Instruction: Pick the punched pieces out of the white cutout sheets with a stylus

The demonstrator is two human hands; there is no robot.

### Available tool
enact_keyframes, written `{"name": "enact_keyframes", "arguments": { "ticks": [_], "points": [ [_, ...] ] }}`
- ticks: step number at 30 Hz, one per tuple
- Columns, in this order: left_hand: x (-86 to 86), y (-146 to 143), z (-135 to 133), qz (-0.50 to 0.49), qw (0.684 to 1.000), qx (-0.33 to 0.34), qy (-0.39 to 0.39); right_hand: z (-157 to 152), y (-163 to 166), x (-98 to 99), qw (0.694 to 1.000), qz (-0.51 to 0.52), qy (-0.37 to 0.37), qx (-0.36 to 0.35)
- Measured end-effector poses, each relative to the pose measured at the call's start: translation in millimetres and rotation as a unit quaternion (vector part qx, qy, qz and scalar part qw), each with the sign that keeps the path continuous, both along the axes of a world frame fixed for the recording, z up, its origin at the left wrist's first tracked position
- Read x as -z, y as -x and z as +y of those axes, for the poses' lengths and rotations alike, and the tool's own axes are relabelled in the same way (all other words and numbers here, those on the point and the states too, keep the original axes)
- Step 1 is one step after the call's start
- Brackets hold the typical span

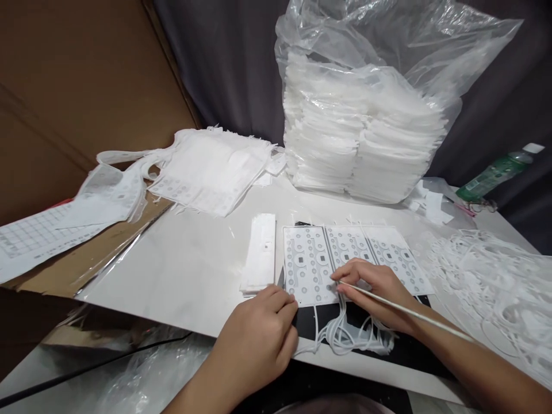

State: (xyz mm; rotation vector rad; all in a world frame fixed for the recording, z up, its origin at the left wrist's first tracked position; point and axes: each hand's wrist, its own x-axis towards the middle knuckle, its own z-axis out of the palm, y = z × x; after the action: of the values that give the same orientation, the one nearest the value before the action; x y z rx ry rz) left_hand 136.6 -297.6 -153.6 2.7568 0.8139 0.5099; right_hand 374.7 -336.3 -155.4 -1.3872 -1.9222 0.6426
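Observation:
A white die-cut sheet (357, 259) with round and square cut-outs lies flat on a black mat (414, 351) near the table's front edge. My right hand (379, 290) rests on the sheet, fingers closed on a thin white stick (414, 313) whose tip touches the sheet. My left hand (259, 333) is curled beside the sheet's lower left corner, fingertips pressed together at its edge; what they pinch is hidden. Loose white strips (345, 336) hang off the sheet between my hands.
A small stack of white strips (261, 253) lies left of the sheet. A clear bag of stacked white sheets (366, 132) stands behind. More sheets (207, 167) are piled at left, scrap offcuts (495, 287) at right, a green bottle (495, 172) far right, cardboard (77, 86) at left.

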Motion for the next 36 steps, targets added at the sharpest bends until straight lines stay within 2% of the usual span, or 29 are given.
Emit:
{"name": "enact_keyframes", "arguments": {
  "ticks": [2, 5, 11, 13, 18, 21, 26, 32, 36],
  "points": [
    [-0.2, -6, 0, -0.038, 0.999, 0.001, -0.036, -2, -5, 2.7, 0.995, 0.053, 0.08, -0.005],
    [3.6, -12, 0, -0.072, 0.995, 0.0, -0.064, -3, -4, 10.7, 0.988, 0.095, 0.123, -0.026],
    [-0.4, 1, 8, 0.014, 0.999, -0.01, 0.038, -1, -1, 15.6, 0.986, 0.099, 0.133, -0.036],
    [-6.4, 5, 13, 0.035, 0.998, -0.005, 0.043, -1, -2, 15.6, 0.986, 0.099, 0.13, -0.037],
    [-18.0, -4, 25, 0.092, 0.995, 0.046, -0.017, -3, -4, 18.1, 0.987, 0.103, 0.121, -0.036],
    [-17.7, -11, 27, 0.119, 0.989, 0.082, -0.03, -4, -6, 18.9, 0.987, 0.104, 0.122, -0.029],
    [-12.7, -18, 25, 0.155, 0.982, 0.086, -0.058, -4, -5, 18.3, 0.987, 0.108, 0.112, -0.031],
    [-14.5, -27, 18, 0.221, 0.968, 0.087, -0.085, -7, -1, 21.5, 0.994, 0.103, 0.031, 0.0],
    [-14.3, -30, 19, 0.235, 0.964, 0.087, -0.089, -9, 1, 25.7, 0.999, 0.041, -0.007, 0.0]
  ]
}}
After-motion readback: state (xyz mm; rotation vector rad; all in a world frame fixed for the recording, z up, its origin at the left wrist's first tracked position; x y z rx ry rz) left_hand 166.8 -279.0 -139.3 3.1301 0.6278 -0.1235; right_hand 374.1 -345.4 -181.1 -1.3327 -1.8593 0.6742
